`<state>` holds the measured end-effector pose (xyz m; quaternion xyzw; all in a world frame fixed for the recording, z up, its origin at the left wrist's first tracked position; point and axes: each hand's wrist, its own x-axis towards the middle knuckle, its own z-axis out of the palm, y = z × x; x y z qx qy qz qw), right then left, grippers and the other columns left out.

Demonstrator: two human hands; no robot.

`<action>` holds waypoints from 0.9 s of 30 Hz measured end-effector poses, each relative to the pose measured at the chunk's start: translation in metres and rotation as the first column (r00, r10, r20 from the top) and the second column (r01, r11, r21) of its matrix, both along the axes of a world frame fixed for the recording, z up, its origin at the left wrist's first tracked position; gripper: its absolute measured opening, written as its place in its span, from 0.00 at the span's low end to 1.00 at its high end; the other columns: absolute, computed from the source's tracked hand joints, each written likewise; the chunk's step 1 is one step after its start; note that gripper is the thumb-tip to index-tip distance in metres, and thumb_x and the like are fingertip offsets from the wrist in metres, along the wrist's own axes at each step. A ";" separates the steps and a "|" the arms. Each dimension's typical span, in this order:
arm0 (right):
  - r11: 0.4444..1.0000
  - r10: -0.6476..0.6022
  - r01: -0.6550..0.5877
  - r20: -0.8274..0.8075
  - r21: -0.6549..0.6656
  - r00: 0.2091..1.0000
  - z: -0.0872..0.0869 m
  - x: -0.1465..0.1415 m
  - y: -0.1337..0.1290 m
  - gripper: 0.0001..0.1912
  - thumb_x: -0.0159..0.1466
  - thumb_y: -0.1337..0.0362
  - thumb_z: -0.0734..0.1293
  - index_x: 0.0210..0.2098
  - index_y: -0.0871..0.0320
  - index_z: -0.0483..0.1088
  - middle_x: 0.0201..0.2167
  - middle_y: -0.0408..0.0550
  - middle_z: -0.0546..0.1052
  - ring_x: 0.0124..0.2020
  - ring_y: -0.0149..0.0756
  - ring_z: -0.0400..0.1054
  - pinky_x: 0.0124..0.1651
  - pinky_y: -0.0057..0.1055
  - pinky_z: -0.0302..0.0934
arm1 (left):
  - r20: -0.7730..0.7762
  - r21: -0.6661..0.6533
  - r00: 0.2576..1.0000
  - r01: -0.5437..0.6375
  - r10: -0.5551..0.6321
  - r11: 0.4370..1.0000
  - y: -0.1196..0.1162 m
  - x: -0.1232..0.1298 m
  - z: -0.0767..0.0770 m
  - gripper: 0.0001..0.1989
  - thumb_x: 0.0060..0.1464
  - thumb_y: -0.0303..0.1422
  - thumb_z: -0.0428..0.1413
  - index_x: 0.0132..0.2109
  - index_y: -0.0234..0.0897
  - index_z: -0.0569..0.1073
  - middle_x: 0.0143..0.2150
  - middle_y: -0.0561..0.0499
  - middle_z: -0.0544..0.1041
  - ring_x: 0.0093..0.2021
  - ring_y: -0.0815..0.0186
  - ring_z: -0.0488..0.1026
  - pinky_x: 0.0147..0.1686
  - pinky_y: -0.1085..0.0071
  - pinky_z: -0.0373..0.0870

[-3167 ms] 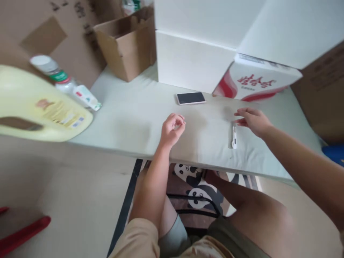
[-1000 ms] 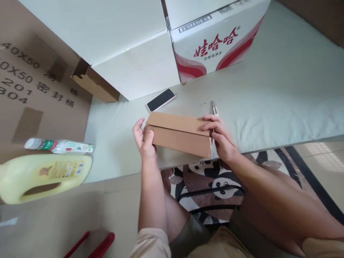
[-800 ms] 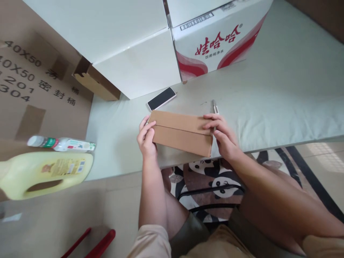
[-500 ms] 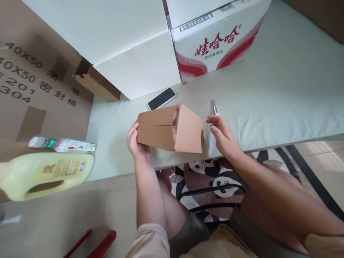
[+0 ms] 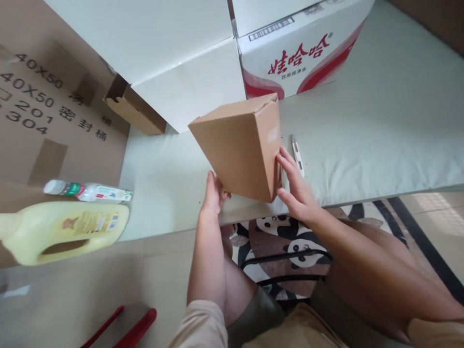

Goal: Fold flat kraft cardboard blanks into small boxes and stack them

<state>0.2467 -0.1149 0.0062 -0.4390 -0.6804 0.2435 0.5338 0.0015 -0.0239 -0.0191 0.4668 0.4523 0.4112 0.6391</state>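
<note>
A plain brown cardboard box (image 5: pixel 232 150) is tilted between my hands, above the front part of the cloth-covered table. My left hand (image 5: pixel 214 195) grips it at the lower left edge, with some fingers hidden beneath it. My right hand (image 5: pixel 296 188) rests its fingers against the right side, its thumb near the bottom corner. A pale strip of tape shows on that side. Just right of the box lies a white utility knife (image 5: pixel 297 155), close to my right fingertips but not touched.
White cartons (image 5: pixel 195 82) and a red-and-white water carton (image 5: pixel 300 63) stand at the back. A small open brown box (image 5: pixel 139 111) sits left of them. At left are a large carton (image 5: pixel 39 116), a clear bottle (image 5: pixel 90 191) and a yellow jug (image 5: pixel 68 227). A red-handled object (image 5: pixel 136 328) lies below.
The box has been turned and tipped up, now hiding the phone behind it. My left hand has shifted right to its lower edge. My right hand has come into contact with its side.
</note>
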 end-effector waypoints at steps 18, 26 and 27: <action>0.992 -0.108 0.107 0.003 0.068 0.994 0.012 0.011 -0.001 0.12 0.69 0.62 0.66 0.50 0.50 0.77 0.66 0.52 0.72 0.73 0.51 0.58 0.74 0.59 0.55 | -0.380 -0.186 0.911 0.094 -0.160 0.978 -0.010 0.016 0.019 0.16 0.62 0.44 0.57 0.37 0.34 0.75 0.23 0.54 0.71 0.17 0.76 0.59 0.17 0.77 0.49; 0.985 0.168 -0.170 0.041 0.036 0.985 0.015 0.010 0.006 0.14 0.69 0.59 0.67 0.52 0.48 0.78 0.65 0.52 0.72 0.69 0.48 0.65 0.75 0.57 0.54 | -0.219 0.713 0.881 -0.149 0.419 0.686 0.002 -0.001 0.015 0.31 0.61 0.58 0.53 0.65 0.49 0.69 0.74 0.44 0.63 0.74 0.51 0.60 0.68 0.52 0.64; 0.971 0.227 -0.230 0.049 0.064 0.973 0.016 0.008 0.007 0.14 0.69 0.60 0.67 0.52 0.48 0.78 0.65 0.51 0.72 0.69 0.47 0.65 0.76 0.56 0.52 | -0.223 0.773 0.882 -0.100 0.415 0.627 0.001 -0.003 0.019 0.29 0.63 0.58 0.52 0.64 0.50 0.71 0.75 0.46 0.62 0.76 0.50 0.56 0.71 0.50 0.59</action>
